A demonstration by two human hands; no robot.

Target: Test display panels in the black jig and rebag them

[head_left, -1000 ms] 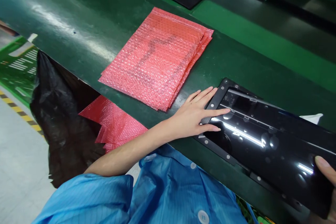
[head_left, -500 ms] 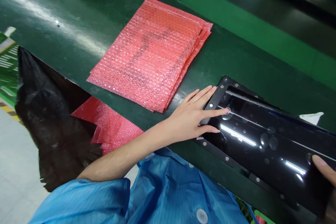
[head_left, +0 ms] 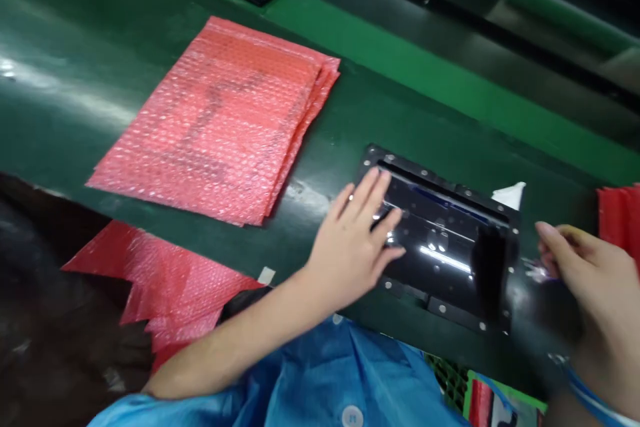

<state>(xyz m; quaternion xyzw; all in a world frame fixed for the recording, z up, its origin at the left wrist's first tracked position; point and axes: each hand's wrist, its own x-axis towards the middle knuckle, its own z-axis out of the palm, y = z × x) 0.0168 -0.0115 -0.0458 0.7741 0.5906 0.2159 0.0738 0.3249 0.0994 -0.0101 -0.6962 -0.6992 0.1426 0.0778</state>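
Note:
A black glossy panel (head_left: 433, 227) in a dark frame dotted with silver round spots lies on the green bench. Bubble-like marks and a bright light reflection show on its surface. My left hand (head_left: 353, 233) rests flat on the panel's left end, fingers spread. To the right of the panel, apart from it, my right hand (head_left: 595, 273) is closed, thumb against the curled fingers. A small shiny, blurred bit (head_left: 537, 271) shows beside those fingers; whether they hold it is unclear.
Red bubble-wrap bags (head_left: 215, 120) lie stacked on the bench (head_left: 400, 107) to the left. More red bubble wrap (head_left: 170, 273) hangs below the front edge. A white scrap (head_left: 510, 195) sits behind the panel. Something red (head_left: 620, 220) stands far right, a green crate (head_left: 445, 373) below.
My right hand has come off the glossy surface and is now beside the panel. The panel's right end shows fully. My left hand stays on the left end; the view has shifted right.

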